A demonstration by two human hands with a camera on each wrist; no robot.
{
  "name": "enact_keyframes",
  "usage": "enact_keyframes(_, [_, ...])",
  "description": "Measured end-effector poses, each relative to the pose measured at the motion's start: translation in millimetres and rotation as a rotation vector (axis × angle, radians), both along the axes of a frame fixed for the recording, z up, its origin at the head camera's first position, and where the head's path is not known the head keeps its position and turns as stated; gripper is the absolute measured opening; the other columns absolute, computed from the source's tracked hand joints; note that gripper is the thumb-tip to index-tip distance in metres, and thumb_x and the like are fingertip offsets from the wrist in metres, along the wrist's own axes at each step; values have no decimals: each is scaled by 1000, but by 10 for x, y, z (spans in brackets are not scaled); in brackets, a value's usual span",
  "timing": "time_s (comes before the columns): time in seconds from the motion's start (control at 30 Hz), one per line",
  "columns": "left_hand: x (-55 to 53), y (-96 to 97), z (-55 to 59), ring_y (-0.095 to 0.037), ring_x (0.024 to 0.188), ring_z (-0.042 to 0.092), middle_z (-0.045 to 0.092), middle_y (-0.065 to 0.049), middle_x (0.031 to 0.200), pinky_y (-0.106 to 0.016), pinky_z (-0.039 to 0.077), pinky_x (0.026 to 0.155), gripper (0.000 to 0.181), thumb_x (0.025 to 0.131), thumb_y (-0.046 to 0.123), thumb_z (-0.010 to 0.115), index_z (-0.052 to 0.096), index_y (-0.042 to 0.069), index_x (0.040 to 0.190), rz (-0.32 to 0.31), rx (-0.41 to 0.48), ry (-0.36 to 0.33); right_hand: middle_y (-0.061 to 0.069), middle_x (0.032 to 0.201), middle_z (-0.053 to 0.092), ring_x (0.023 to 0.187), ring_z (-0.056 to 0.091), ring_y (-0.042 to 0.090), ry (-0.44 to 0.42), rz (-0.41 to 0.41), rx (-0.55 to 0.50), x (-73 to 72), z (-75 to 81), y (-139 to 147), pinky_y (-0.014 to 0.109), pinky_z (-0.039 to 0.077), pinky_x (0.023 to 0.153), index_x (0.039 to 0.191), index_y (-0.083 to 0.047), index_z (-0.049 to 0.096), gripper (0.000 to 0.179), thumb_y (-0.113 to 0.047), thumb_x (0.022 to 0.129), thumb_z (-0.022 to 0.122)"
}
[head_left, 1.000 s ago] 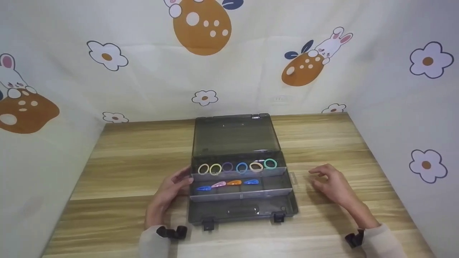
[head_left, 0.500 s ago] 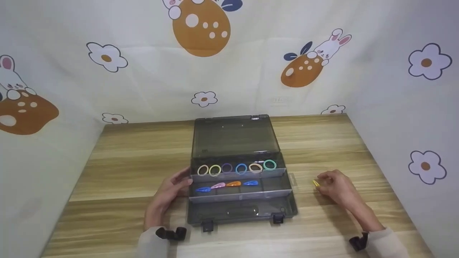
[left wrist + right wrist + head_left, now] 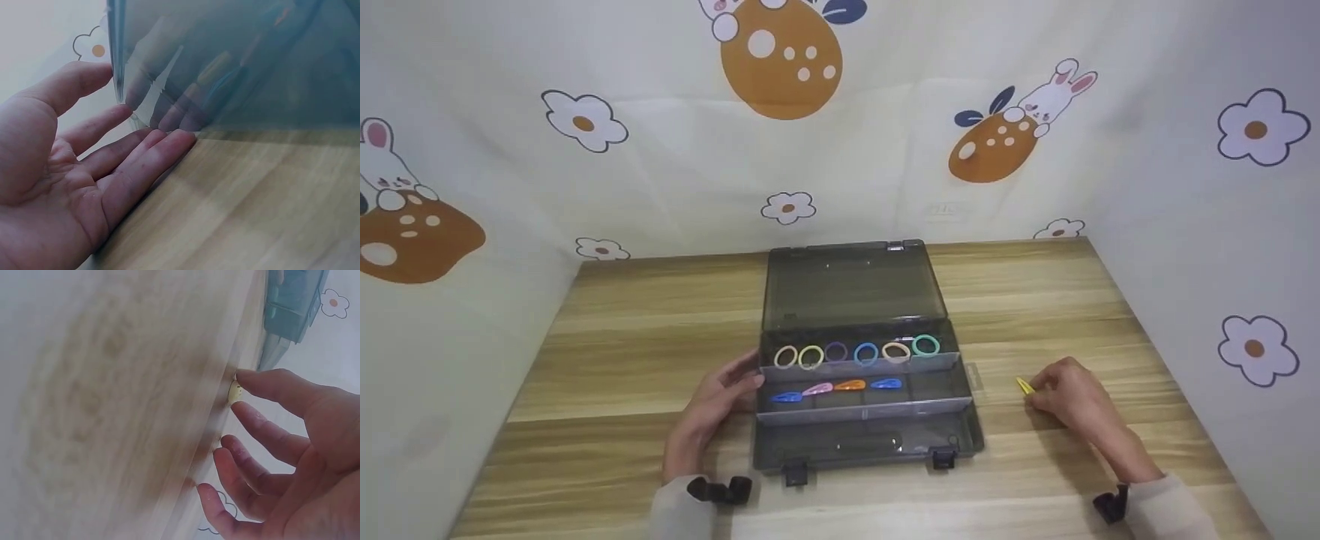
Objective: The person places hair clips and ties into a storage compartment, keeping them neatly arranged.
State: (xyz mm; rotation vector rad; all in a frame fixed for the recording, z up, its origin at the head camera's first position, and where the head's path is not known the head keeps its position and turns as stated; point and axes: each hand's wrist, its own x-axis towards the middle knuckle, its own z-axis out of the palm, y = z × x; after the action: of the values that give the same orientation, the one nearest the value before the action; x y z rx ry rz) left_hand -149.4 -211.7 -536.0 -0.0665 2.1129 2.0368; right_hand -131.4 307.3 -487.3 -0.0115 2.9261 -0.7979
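A translucent dark grey divided box point(image 3: 851, 292) lies open in the head view, its lid tipped back. Several coloured hair ties point(image 3: 914, 346) line its back compartment. Blue, pink and orange snap hair clips point(image 3: 850, 385) form a row in the middle one. My left hand point(image 3: 714, 401) is at the box's left side; in the left wrist view its extended fingertips point(image 3: 183, 136) touch the clear wall. To the right of the box, my right hand point(image 3: 1076, 397) pinches a yellow hair clip point(image 3: 1023, 386) between thumb and index finger, close over the table. The right wrist view shows this clip point(image 3: 235, 392) edge-on.
The wood-grain table point(image 3: 645, 322) extends on both sides of the box. Two black latches point(image 3: 796, 474) stick out at the box's front edge. A printed cloth point(image 3: 675, 172) with rabbits and flowers encloses the back and sides.
My right hand has shifted slightly right and toward me, and the yellow hair clip has come into view between its fingertips. My left hand stays against the box.
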Motion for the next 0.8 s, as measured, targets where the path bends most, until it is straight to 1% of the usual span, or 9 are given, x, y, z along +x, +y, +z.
enact_keyframes(0.07, [1,0,-3,-28,145,42,50,-15,152,-41,29,122,56,92,8,68,51,2,145,0,-1,0,14,94,69,80,54,22,10,-6,9,-19,-10,-10,32,43,67,85,-3,78,14,-11,75,82])
enact_keyframes(0.17, [9,0,-4,-28,145,42,50,-15,152,-33,34,118,56,92,8,68,50,2,145,5,-11,-8,14,88,71,77,60,24,62,12,41,-45,-27,-24,37,49,65,82,-2,78,9,-7,74,81])
enact_keyframes(0.23, [15,-1,-9,-28,144,43,50,-16,152,-24,39,112,56,93,7,67,50,1,145,11,-8,-17,17,89,71,79,64,30,96,23,65,-57,-36,-35,44,53,66,80,-1,77,8,-6,74,79])
enact_keyframes(0.3, [22,1,-10,-30,143,44,51,-17,151,-17,42,105,56,93,7,67,49,0,145,18,2,-23,19,93,71,85,67,35,122,31,89,-65,-39,-49,50,55,70,81,-1,77,9,-5,73,75])
enact_keyframes(0.43, [28,1,-13,-31,142,46,51,-18,150,-12,44,98,57,92,6,67,49,0,145,22,24,-22,18,97,72,89,68,36,121,23,107,-96,-42,-69,53,55,74,83,-3,77,11,-6,74,72])
enact_keyframes(0.5, [26,-2,-17,-31,141,46,51,-18,150,-14,44,100,57,92,5,67,49,0,145,18,28,-22,18,98,72,91,68,38,116,23,108,-115,-37,-75,54,55,76,85,-3,78,13,-8,75,72])
enact_keyframes(0.6, [20,0,-21,-31,141,47,52,-18,150,-24,42,109,56,92,5,68,50,0,145,12,26,-18,19,100,73,93,68,39,123,21,94,-149,0,-98,55,54,76,87,-4,78,13,-10,76,72])
enact_keyframes(0.7, [13,5,-19,-30,142,47,52,-17,150,-37,36,118,56,91,6,69,51,1,144,17,16,-17,19,103,72,93,68,39,155,11,58,-178,73,-162,55,54,76,88,-6,77,13,-11,78,71])
enact_keyframes(0.8, [9,9,-19,-29,142,46,53,-16,150,-42,33,120,55,91,8,69,52,2,144,18,5,-16,18,106,72,97,68,39,182,13,8,-193,163,-274,55,54,80,89,-7,77,12,-10,80,70])
